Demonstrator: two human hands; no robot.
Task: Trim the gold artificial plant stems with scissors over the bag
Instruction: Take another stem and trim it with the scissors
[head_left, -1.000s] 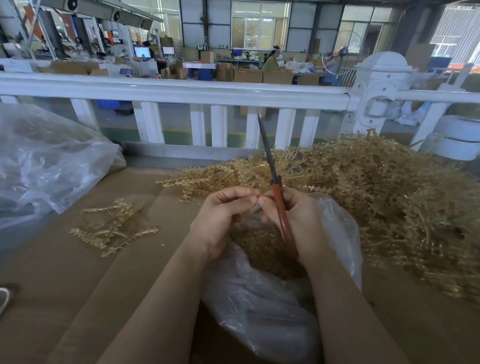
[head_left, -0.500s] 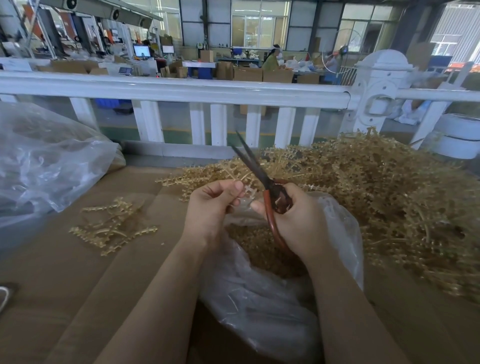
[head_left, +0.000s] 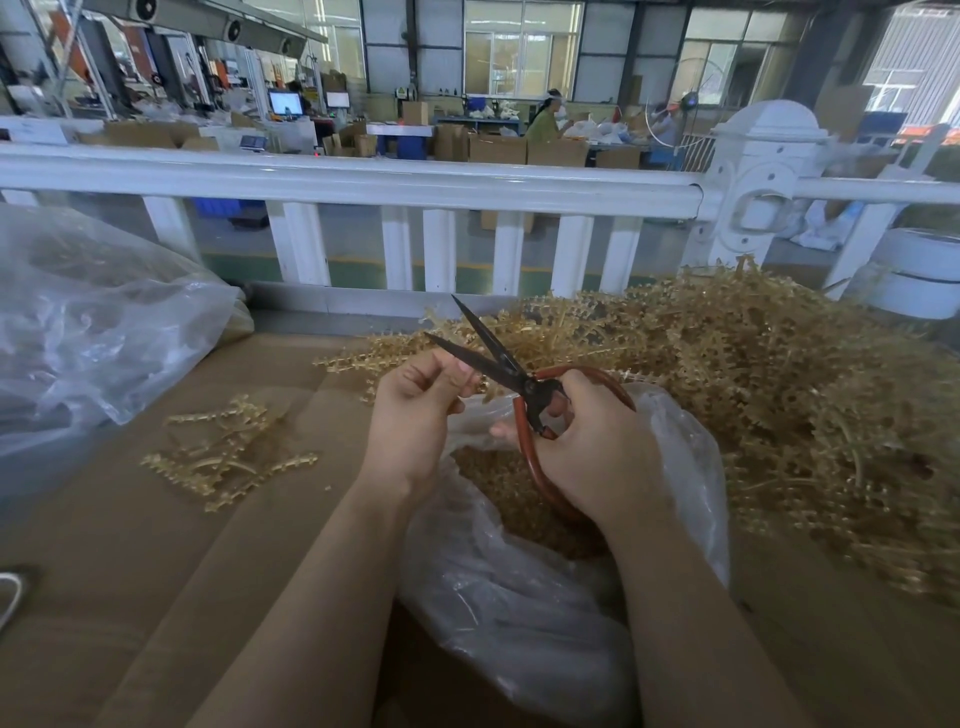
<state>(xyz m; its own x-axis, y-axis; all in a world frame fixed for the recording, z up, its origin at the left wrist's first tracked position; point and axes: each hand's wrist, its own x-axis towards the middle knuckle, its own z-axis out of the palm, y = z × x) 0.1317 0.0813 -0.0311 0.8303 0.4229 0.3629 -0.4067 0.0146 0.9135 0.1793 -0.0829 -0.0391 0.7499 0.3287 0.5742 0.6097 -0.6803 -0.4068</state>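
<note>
right hand (head_left: 597, 452) is curled round the red scissors (head_left: 519, 384), blades spread apart; left hand (head_left: 415, 410) pinches a gold stem (head_left: 480, 396) right by the blades, both over the clear bag (head_left: 519, 613); big gold pile (head_left: 779, 395) off to the right

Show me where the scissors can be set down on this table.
Bare cardboard lies near-left, between the small stem cluster and the left forearm. The right side is crowded by the gold stem pile; the open bag fills the middle.
</note>
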